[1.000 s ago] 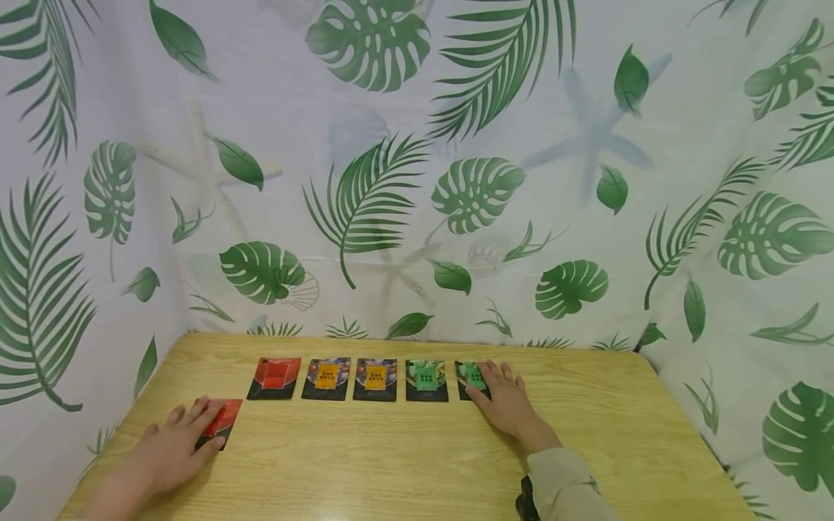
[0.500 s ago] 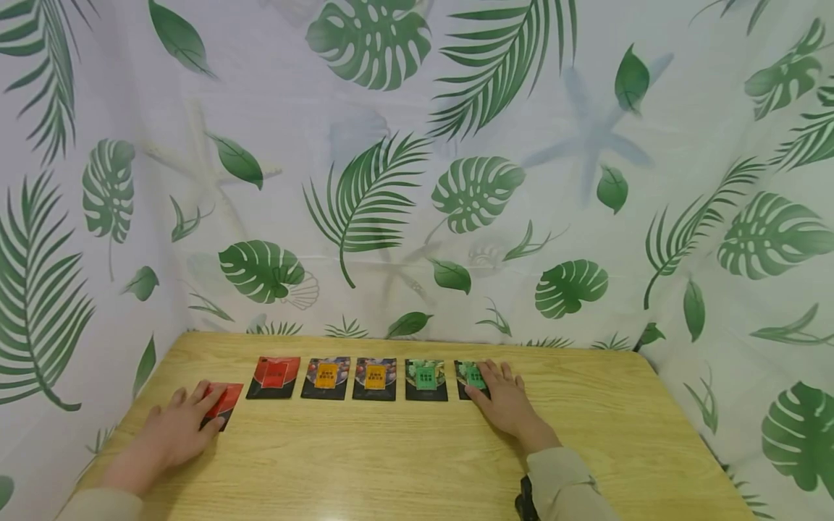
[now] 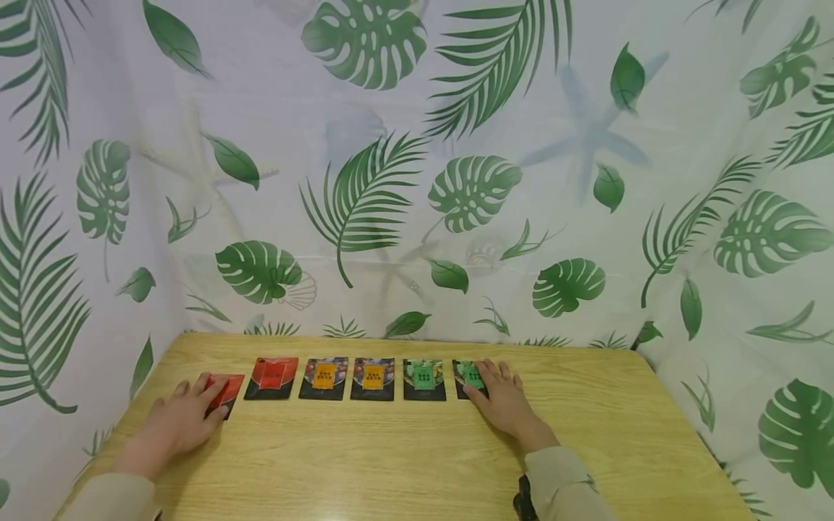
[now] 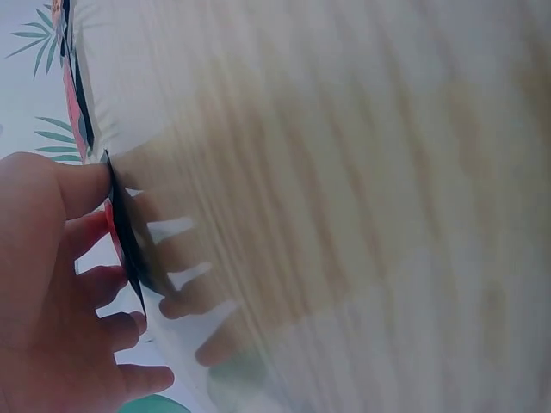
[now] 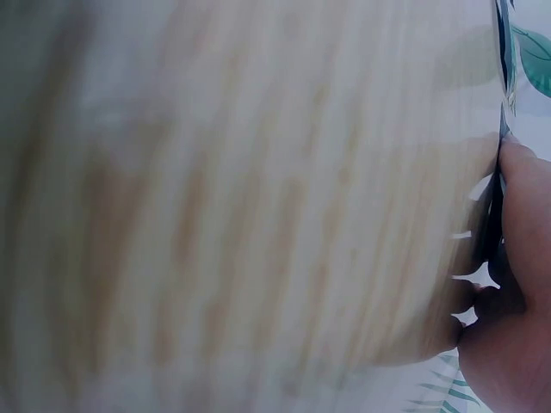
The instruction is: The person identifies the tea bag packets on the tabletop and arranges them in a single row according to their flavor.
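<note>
In the head view, my left hand [image 3: 176, 423] grips a red-and-black flat packet [image 3: 224, 394] by its edges, thumb on the near side and fingers across the top. The left wrist view shows this red packet [image 4: 126, 237] edge-on, slightly off the wooden surface, between thumb and fingers. My right hand [image 3: 507, 405] rests on a green-and-black packet [image 3: 466, 373] at the right end of the row, thumb on its lower part and fingers spread over its right side. Part of that packet is hidden under the hand.
Between the hands lie another red packet [image 3: 271, 378], two orange-labelled packets [image 3: 323, 378] and a second green packet [image 3: 424, 379], side by side along the back of the wooden table [image 3: 339, 456]. A leaf-patterned cloth [image 3: 391, 304] stands behind and at both sides.
My left hand has moved away from me and slightly right with the red packet, bringing it nearer the row's left end. The right hand has stayed on the green packet.
</note>
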The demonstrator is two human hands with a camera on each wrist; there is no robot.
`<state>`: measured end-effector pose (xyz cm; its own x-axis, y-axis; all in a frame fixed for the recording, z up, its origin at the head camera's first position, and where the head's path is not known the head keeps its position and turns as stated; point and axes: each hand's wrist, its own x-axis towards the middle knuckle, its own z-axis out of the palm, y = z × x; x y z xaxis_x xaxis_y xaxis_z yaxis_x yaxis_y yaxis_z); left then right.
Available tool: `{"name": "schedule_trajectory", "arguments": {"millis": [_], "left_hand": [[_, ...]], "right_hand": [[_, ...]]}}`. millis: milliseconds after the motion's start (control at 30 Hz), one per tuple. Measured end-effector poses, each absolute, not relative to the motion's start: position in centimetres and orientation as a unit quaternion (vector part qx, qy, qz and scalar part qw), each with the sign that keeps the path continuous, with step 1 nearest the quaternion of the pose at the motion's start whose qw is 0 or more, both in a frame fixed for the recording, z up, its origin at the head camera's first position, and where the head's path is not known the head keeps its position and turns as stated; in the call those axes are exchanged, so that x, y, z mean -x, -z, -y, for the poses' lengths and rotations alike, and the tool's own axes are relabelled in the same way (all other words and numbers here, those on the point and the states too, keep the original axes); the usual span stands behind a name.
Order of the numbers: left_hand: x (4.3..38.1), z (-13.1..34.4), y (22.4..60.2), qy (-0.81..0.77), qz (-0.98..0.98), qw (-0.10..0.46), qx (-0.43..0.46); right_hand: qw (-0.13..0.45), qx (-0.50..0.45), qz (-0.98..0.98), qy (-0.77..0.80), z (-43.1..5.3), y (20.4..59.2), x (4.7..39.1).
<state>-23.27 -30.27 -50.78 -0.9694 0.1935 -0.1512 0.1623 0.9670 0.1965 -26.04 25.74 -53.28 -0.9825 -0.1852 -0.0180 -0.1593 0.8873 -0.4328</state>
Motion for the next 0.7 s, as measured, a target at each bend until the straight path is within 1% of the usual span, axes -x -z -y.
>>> {"name": "schedule_trajectory", "arguments": {"millis": [700], "left_hand": [[25.1, 29.9, 50.4, -0.111, -0.986, 0.11, -0.057]], "right_hand": [[0.028, 0.083, -0.971, 0.223, -25.4, 53.3, 26.2]]}}
